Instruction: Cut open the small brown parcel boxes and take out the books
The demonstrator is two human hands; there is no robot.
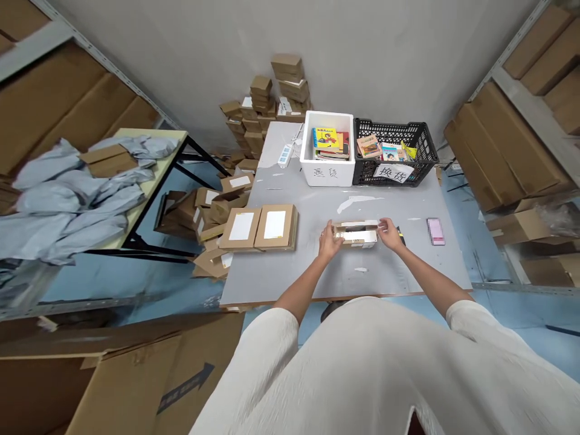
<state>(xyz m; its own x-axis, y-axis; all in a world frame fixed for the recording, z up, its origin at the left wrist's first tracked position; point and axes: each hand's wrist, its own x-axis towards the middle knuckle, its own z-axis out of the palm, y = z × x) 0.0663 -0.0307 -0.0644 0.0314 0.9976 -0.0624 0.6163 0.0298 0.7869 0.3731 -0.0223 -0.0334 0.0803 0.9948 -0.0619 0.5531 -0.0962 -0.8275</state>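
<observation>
A small cardboard box [357, 243] stands on the grey table between my hands, its slot-like opening facing me and the inside dark. My left hand [328, 241] grips its left end, thumb across the front. At the right end, my right hand [388, 233] pinches the box's edge with bent fingers. Just beside that hand lies a black and yellow tool [401, 235], partly hidden, perhaps a cutter. Two brown cartons with white labels, a left carton [232, 241] and a right carton [283, 243], sit to the left of my left hand.
A white bin [327, 173] and a black crate [423, 163], both with books, stand at the table's back. A phone [435, 231] lies right, a power strip [285, 156] back left. Grey parcels [49, 196] cover a side table; a big carton [149, 380] is at lower left.
</observation>
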